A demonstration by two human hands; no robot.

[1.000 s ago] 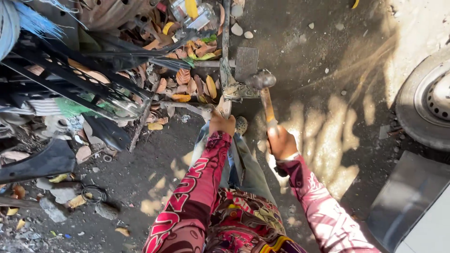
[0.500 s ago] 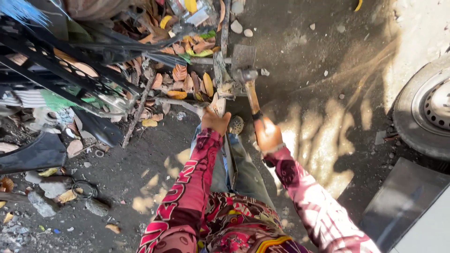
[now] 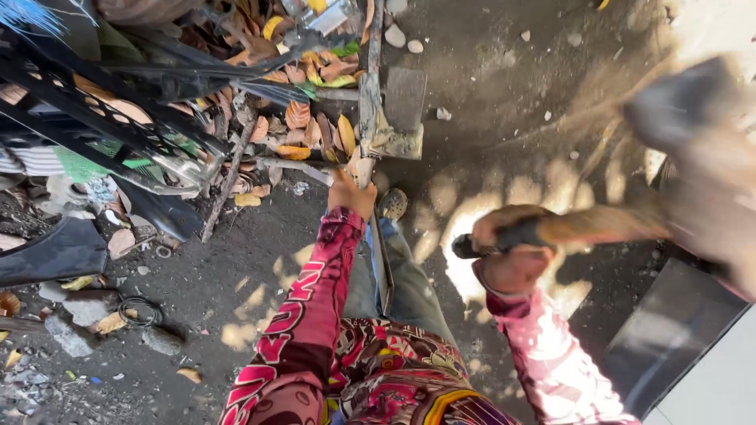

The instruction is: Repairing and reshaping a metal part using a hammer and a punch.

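Observation:
My left hand grips a long rusty metal bar that runs up the middle of the head view to a metal bracket on the ground. My right hand is shut on the handle of a hammer, raised to the right. The hammer head is a large dark blur near the camera at the upper right. Both arms wear pink patterned sleeves. My foot rests by the bar's lower part.
Black metal frames and scrap lie at the left over dry leaves. Stones dot the dark ground. A dark flat panel sits at the lower right. A small wire ring lies at the lower left.
The hammer, earlier resting on the bracket, has swung up and to the right, close to the camera. My right hand moved right with it. My left hand stays on the bar.

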